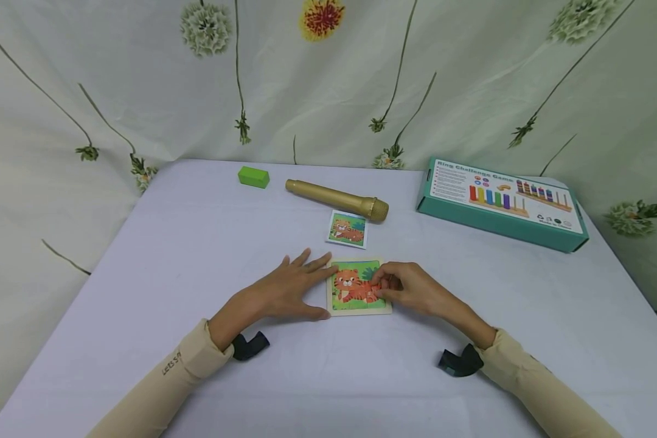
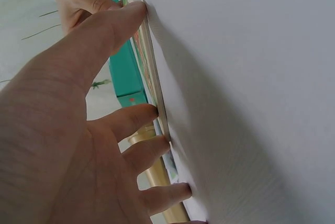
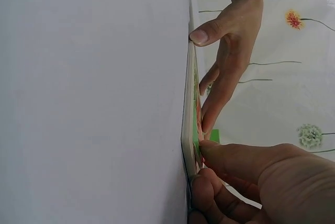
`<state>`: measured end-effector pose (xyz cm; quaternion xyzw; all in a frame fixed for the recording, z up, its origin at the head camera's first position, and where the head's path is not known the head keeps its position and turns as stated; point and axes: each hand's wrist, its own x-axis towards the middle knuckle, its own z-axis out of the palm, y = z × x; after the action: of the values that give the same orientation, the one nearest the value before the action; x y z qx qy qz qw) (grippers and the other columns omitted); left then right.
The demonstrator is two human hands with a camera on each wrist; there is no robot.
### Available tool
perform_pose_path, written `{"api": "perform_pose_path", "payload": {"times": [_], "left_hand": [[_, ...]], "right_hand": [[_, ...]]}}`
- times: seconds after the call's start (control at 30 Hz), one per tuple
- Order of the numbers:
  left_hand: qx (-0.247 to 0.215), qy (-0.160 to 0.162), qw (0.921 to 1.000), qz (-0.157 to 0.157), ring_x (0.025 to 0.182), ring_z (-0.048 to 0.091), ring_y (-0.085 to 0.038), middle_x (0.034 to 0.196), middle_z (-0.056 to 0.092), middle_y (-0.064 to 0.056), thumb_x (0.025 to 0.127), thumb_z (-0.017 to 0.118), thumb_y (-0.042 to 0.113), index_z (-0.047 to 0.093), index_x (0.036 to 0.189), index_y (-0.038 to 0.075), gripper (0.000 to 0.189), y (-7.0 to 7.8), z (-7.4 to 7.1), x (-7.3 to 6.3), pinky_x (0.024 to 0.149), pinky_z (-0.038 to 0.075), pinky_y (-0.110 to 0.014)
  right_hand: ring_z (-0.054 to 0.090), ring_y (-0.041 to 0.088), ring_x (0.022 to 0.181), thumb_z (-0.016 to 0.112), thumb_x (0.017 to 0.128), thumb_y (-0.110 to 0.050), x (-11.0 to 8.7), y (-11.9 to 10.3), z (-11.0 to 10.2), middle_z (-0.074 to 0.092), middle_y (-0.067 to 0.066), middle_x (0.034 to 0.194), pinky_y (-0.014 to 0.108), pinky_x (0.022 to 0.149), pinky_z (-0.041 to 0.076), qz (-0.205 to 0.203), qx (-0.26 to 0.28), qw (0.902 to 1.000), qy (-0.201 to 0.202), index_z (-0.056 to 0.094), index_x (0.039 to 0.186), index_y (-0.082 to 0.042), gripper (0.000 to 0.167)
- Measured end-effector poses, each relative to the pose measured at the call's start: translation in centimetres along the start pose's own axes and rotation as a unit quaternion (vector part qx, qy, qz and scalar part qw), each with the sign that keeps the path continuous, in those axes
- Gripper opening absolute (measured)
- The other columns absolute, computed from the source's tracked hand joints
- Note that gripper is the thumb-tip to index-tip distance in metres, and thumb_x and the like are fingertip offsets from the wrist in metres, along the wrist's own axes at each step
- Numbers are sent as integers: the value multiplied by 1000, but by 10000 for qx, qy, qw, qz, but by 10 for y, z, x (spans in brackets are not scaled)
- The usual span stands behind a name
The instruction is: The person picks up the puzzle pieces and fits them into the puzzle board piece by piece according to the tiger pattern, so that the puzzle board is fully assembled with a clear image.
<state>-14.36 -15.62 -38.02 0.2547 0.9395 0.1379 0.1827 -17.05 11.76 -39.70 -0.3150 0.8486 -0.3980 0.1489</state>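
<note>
A small tiger jigsaw puzzle [image 1: 356,298] in a pale wooden tray [image 1: 359,312] lies flat on the table. My left hand [image 1: 287,289] is spread along its left side, thumb at the near corner and a fingertip over the picture. In the left wrist view, the fingers [image 2: 141,119] of that hand touch the tray's edge. At the tray's right side, my right hand [image 1: 413,289] has thumb and fingers curled together, pinching a puzzle piece [image 3: 199,156] that looks slightly tilted. The fingers hide most of that piece.
Just beyond the tray lies a tiger picture card [image 1: 347,230]. Behind it is a gold toy microphone [image 1: 328,194], with a green block [image 1: 254,177] to its left. A teal game box [image 1: 498,207] stands at the back right, near the floral cloth [image 1: 334,91].
</note>
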Motion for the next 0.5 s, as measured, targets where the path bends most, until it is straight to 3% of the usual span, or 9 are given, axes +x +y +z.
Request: {"api": "perform_pose_path", "payload": {"times": [0.5], "left_hand": [[-45, 11, 10000, 39, 146, 5, -37, 160, 15, 0, 80, 70, 54, 30, 152, 24, 87, 0, 0, -1, 113, 10, -63]], "right_hand": [[48, 10, 67, 72, 85, -6, 0, 0, 1, 55, -3, 72, 19, 55, 41, 37, -119, 9999, 15, 68, 95, -7, 10]]}}
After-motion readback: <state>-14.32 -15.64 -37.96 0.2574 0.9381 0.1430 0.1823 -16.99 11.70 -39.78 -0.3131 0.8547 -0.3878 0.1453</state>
